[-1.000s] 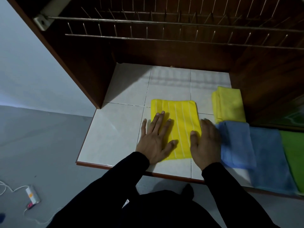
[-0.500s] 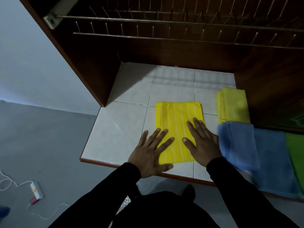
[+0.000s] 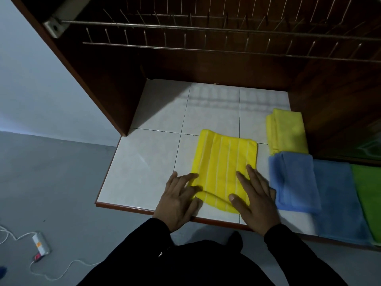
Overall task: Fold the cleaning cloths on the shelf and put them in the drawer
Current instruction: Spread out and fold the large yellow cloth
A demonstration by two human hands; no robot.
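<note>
Two hands, left hand (image 3: 178, 200) and right hand (image 3: 254, 200), press flat, straight fingers on the striped yellow cloth (image 3: 223, 166).

Two yellow cloths (image 3: 224, 168) (image 3: 287, 132), two blue cloths (image 3: 294, 180) (image 3: 338, 203) and one green cloth (image 3: 369, 195) lie here. Two hands (image 3: 177, 201) (image 3: 256, 199) show. One power strip (image 3: 41, 243) is there.

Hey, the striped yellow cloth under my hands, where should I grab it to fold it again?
Probably pinch the striped yellow cloth at its two near corners, from the shelf's front edge, and carry them toward the far edge. It lies flat on the tiled shelf, stripes running away from you, left hand and right hand resting at those corners.
</note>
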